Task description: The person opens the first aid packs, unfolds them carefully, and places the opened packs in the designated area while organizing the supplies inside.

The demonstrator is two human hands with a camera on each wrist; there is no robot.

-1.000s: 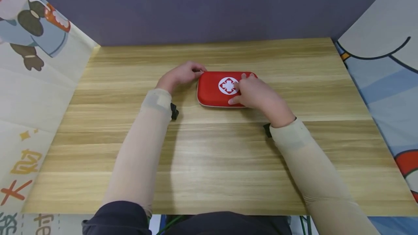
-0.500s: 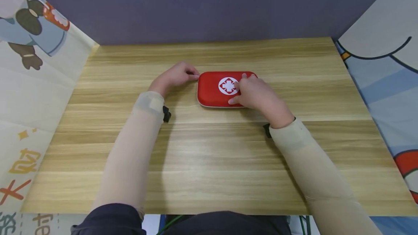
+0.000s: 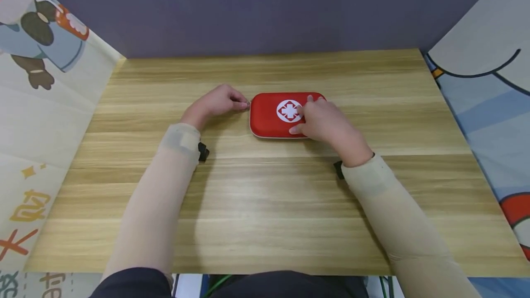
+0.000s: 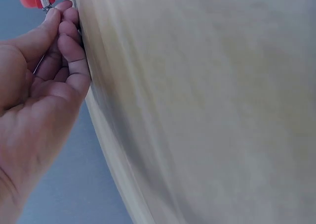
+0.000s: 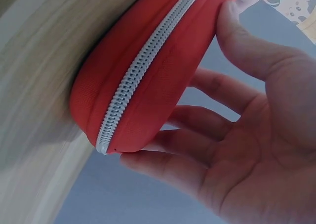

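A red first-aid case (image 3: 269, 116) with a white cross emblem lies flat on the table. At its left end my left hand (image 3: 219, 101) pinches a small zipper pull (image 4: 47, 8) between thumb and forefinger; the remaining fingers are curled in. My right hand (image 3: 327, 118) rests over the case's right part, fingers spread, with thumb and fingertips touching the lid. In the right wrist view, the zipper (image 5: 129, 80) runs along the side with its teeth meshed. Part of the lid is hidden under the right hand.
The wood-grain table (image 3: 256, 206) extends around the case. A dark blue-grey panel (image 3: 269, 8) stands behind it. Printed cartoon sheets flank the left side (image 3: 54, 118) and the right side (image 3: 492, 118).
My left hand has moved left and a little nearer, from the case's far left corner to its left end. The right hand and the case have stayed in place.
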